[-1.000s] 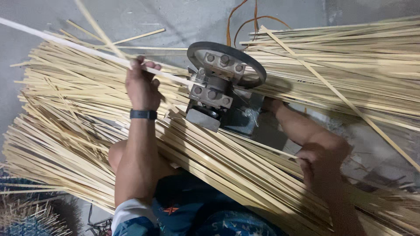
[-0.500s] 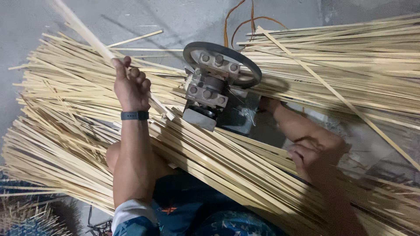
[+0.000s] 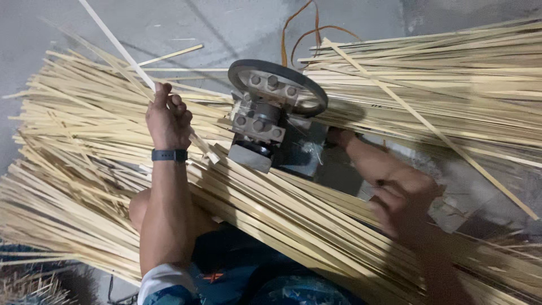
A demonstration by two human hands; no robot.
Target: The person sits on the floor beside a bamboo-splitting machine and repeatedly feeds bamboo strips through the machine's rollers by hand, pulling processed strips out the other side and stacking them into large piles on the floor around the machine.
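Observation:
My left hand point(image 3: 168, 120), a dark band on its wrist, is closed around one long pale bamboo strip point(image 3: 117, 46). The strip slants from the upper left down to a free end near the base of a small grey metal machine point(image 3: 265, 127) with a round wheel on top. My right hand point(image 3: 402, 199) is blurred and lies low on the right, fingers curled against a bundle of bamboo strips point(image 3: 293, 217) that crosses my lap. Whether it grips any of them is unclear.
Loose bamboo strips are heaped to the left point(image 3: 68, 169) and stacked lengthwise at the upper right point(image 3: 451, 79). One stray strip point(image 3: 429, 127) lies diagonally over the right stack. An orange cable point(image 3: 293, 25) loops on the grey concrete floor behind the machine.
My left hand has moved left and upward, tilting the held strip much steeper and drawing its lower end back from the machine. My right hand has hardly shifted.

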